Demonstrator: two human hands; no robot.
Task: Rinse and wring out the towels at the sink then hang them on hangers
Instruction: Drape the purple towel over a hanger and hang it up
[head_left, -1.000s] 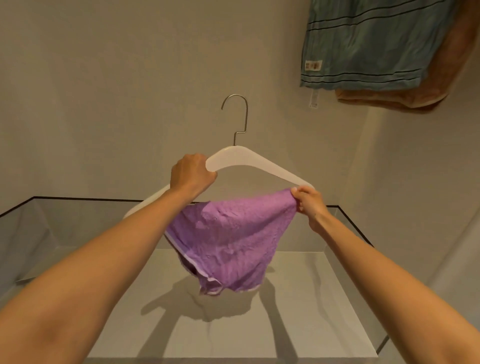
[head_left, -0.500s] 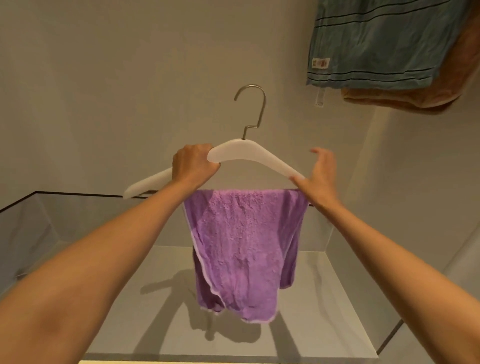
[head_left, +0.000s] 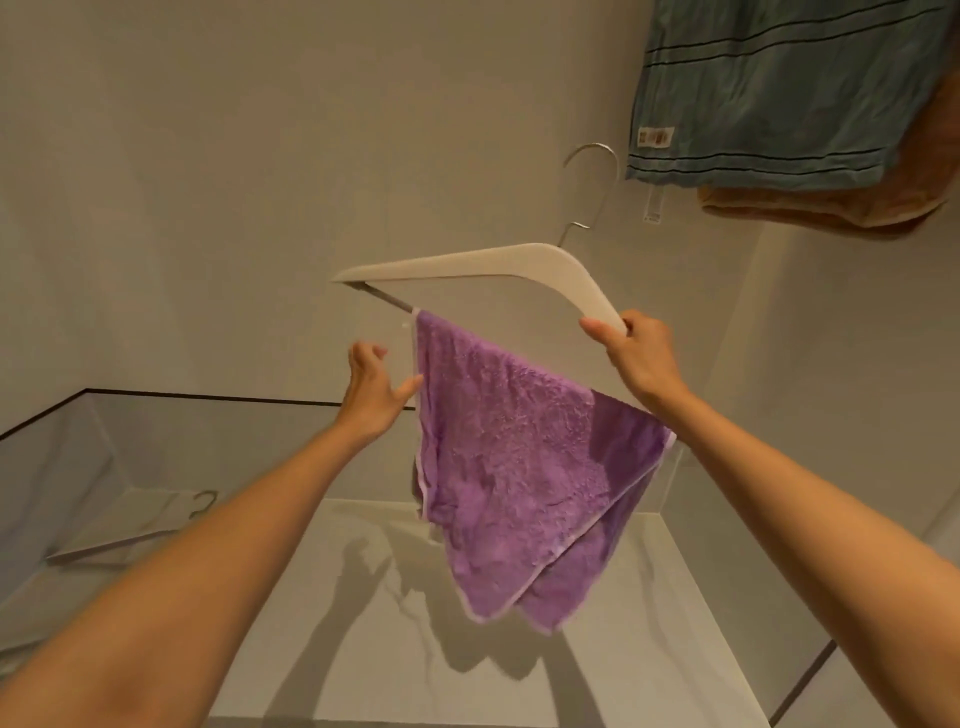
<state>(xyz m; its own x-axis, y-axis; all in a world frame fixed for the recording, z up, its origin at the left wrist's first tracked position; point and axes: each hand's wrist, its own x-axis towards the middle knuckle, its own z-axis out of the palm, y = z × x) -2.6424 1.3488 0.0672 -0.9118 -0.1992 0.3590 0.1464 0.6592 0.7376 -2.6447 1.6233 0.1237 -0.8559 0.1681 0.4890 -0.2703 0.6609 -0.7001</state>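
Note:
A purple towel (head_left: 519, 457) hangs folded over the lower bar of a white hanger (head_left: 483, 265) with a metal hook (head_left: 597, 171). The hanger is tilted, its right end low. My right hand (head_left: 636, 353) grips that right end, fingers curled round it. My left hand (head_left: 376, 389) is off the hanger, fingers spread and relaxed, its thumb touching the towel's left edge.
A blue striped towel (head_left: 769, 93) and a brown towel (head_left: 831, 208) behind it hang at the upper right, close to the hook. Below is a glass-walled white basin (head_left: 363, 597); its left glass wall reflects the hanger. A plain wall stands behind.
My left hand let go of the hanger and dropped beside the towel. My right hand took the hanger's right end and carried it up and right, tilting it toward the hung towels.

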